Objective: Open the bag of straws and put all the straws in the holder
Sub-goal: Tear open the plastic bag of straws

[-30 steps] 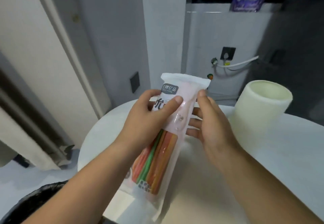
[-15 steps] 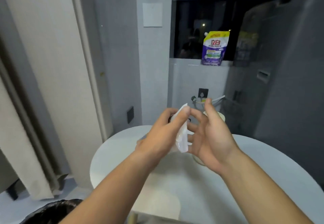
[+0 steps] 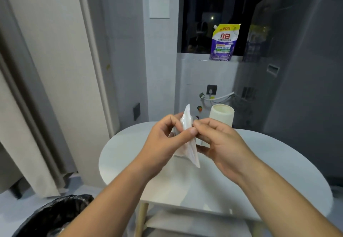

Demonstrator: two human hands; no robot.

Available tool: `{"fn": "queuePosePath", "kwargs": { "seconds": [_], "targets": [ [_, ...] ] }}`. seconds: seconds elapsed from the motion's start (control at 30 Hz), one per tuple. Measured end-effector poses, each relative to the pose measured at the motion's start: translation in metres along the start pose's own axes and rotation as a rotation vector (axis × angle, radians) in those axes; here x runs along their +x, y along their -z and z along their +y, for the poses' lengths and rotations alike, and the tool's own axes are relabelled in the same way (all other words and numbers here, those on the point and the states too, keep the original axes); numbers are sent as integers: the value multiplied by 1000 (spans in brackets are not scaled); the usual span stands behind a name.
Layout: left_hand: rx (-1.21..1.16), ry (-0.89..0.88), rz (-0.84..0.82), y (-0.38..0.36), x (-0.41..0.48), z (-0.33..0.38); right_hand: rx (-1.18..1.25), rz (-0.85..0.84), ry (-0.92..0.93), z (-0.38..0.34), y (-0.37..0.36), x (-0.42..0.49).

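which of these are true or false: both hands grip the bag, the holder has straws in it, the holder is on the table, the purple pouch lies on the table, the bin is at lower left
1. Both hands grip the bag. True: the left hand and right hand pinch the bag near its top.
2. The holder has straws in it. False: no straws stick out of the holder.
3. The holder stands on the table. True: it is upright on the table, beyond the hands.
4. The purple pouch lies on the table. False: the pouch stands up on the window ledge.
5. The bin is at lower left. True: the black-lined bin sits on the floor there.
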State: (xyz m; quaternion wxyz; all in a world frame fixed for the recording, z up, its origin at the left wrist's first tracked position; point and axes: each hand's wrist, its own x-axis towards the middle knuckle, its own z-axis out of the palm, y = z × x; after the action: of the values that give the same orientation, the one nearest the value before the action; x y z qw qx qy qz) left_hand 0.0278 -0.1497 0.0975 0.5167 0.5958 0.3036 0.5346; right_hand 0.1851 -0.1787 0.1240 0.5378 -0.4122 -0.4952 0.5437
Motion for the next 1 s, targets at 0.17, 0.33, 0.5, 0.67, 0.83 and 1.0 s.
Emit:
{"fn": "queuePosePath", "kwargs": {
  "seconds": [0.17, 0.33, 0.5, 0.67, 0.83, 1.0],
  "targets": [
    [11, -17, -76, 9, -3, 3, -24, -26, 10, 4, 3, 1],
    [28, -23, -110, 9, -8, 5, -42, -10, 9, 8, 5, 3],
    [19, -28, -108, 12, -10, 7, -48, -26, 21, 11, 4, 2],
    [51, -15, -89, 12, -12, 6, -187, 1, 68, 13, 2, 2],
    [1, -13, -56, 9, -12, 5, -270, -21, 80, 13, 2, 3],
    [55, -6, -40, 5, -16, 7, -258, -28, 92, 18, 4, 3]
  ]
}}
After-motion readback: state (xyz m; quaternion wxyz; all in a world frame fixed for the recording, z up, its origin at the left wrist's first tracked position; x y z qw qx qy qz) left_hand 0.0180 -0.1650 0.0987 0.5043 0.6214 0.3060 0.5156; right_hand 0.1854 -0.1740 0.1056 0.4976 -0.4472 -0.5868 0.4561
